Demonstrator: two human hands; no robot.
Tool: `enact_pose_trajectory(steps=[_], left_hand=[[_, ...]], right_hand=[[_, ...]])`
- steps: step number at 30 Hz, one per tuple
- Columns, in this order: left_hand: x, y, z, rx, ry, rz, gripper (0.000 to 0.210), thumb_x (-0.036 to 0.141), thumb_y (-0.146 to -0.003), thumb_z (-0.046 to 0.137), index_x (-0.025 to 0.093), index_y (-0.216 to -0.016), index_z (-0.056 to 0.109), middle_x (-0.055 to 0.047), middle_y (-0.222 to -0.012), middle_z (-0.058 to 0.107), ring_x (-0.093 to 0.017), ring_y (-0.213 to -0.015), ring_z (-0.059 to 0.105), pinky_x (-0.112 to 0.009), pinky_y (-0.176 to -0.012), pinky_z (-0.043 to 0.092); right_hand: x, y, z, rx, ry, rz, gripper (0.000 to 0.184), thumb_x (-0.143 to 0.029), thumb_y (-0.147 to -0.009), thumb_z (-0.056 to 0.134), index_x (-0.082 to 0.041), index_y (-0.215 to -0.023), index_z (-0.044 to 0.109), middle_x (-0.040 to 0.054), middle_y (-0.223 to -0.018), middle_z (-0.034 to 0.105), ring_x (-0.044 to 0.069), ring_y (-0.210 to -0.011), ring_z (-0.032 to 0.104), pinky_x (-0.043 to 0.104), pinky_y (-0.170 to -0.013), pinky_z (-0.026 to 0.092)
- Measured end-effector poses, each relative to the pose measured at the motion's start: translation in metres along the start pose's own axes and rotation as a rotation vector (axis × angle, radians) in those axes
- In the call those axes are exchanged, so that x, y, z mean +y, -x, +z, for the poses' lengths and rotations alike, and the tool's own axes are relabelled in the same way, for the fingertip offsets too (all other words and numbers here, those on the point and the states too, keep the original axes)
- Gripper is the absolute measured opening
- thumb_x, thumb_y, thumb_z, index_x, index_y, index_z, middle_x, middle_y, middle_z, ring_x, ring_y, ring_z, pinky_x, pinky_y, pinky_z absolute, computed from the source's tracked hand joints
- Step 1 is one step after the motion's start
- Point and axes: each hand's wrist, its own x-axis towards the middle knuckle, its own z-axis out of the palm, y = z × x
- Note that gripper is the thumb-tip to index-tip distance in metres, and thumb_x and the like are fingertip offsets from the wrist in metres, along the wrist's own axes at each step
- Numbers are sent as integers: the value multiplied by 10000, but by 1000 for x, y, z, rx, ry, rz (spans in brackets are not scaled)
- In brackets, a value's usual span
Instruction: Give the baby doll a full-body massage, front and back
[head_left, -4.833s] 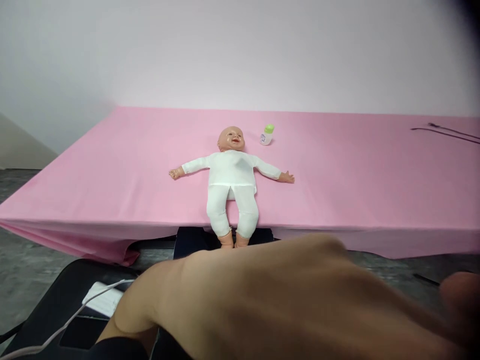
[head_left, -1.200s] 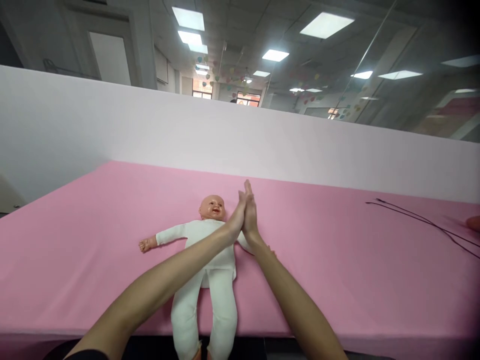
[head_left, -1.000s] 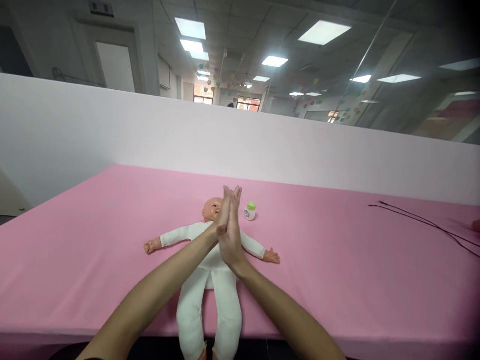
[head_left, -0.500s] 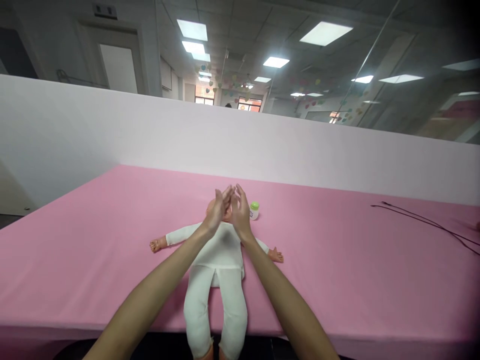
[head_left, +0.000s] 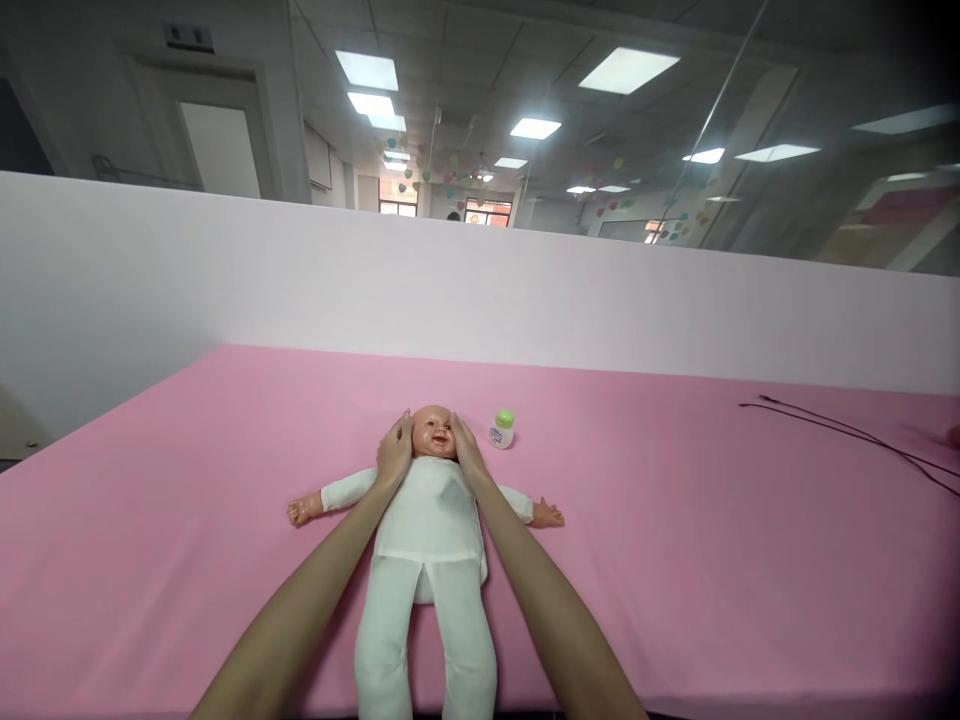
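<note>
A baby doll (head_left: 431, 515) in a white top and trousers lies on its back, arms spread, its feet out of view. Against one cheek, on the left side of the doll's head, rests my left hand (head_left: 394, 450), fingers stretched out. My right hand (head_left: 466, 447) lies along the opposite cheek, its fingers extended too. Between the two palms the doll's face shows. A small white jar (head_left: 501, 434) with a green lid stands just right of my right hand, apart from it.
A pink sheet (head_left: 645, 540) covers the table. Two thin black cords (head_left: 840, 425) lie on it at the right. Behind the table runs a low white wall (head_left: 525, 300) with glass above it. At the far right edge something small and reddish is cut off.
My hands were held close together above the doll's face. They have come down and moved apart to either side of its head, uncovering the face. The view has shifted slightly.
</note>
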Motion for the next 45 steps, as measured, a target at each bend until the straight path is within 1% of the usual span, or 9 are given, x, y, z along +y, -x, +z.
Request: enact_pose_trajectory(steps=[3,5,13,18,23,29,35,41,45], left_hand=[[7,1,0,-3,-155,3,650,709,-994,359,212,-864,758,-70,-868,775,-277,-900,703,-343,-801,485],[13,0,1,20,-232,-17,692,730,-989,334,206,-782,735,-62,-751,739,-260,-791,684,-327,-721,458],[14,-10,3,-1,-117,-73,528,645,-825,708,195,-1096,759,-126,-1121,779,-283,-1036,712,-339,-880,506],[3,-11,2,26,2,-4,417,577,-869,675,184,-952,789,-89,-993,798,-242,-925,718,-303,-837,508],[-1,-7,4,59,-48,38,588,624,-948,543,163,-615,692,13,-546,594,-152,-563,517,-259,-570,363],[4,-4,4,-16,87,5,501,641,-810,729,148,-846,813,-26,-766,750,-198,-729,621,-257,-676,444],[-3,-7,5,48,-6,43,599,648,-908,591,162,-571,682,39,-467,481,-132,-528,419,-256,-537,309],[-2,-6,5,-24,73,29,539,665,-813,706,135,-814,800,-35,-676,708,-202,-691,601,-260,-628,436],[-8,-8,7,-5,52,25,571,669,-884,616,142,-703,742,-5,-592,632,-174,-613,538,-266,-592,402]], right_hand=[[4,2,0,-27,-44,42,531,-662,-826,674,-234,-1139,702,67,-1229,741,253,-1186,666,383,-1047,509],[4,5,-1,-39,-61,54,520,-609,-805,729,-244,-1172,683,61,-1248,728,249,-1193,660,367,-1040,510],[-1,11,-2,-1,-77,24,465,-580,-824,715,-232,-1130,682,58,-1207,725,248,-1154,649,349,-1005,505],[5,8,1,57,-43,11,472,-626,-870,619,-225,-1100,707,58,-1189,744,260,-1171,635,364,-1018,495],[3,14,1,49,-19,-15,506,-646,-892,579,-228,-1143,712,57,-1196,748,266,-1204,629,372,-1032,499],[-6,20,1,-9,-91,-20,474,-575,-859,680,-220,-1171,702,62,-1256,734,268,-1196,651,370,-1057,501],[-6,19,-1,46,-95,6,486,-595,-871,631,-201,-1140,726,84,-1320,712,276,-1287,608,399,-1138,444],[-14,26,-3,-13,-86,-60,463,-593,-870,662,-218,-1130,736,68,-1223,750,278,-1193,653,387,-1062,501],[-8,21,-3,33,-98,-27,465,-606,-858,656,-213,-1090,742,77,-1243,747,280,-1212,652,392,-1082,492]])
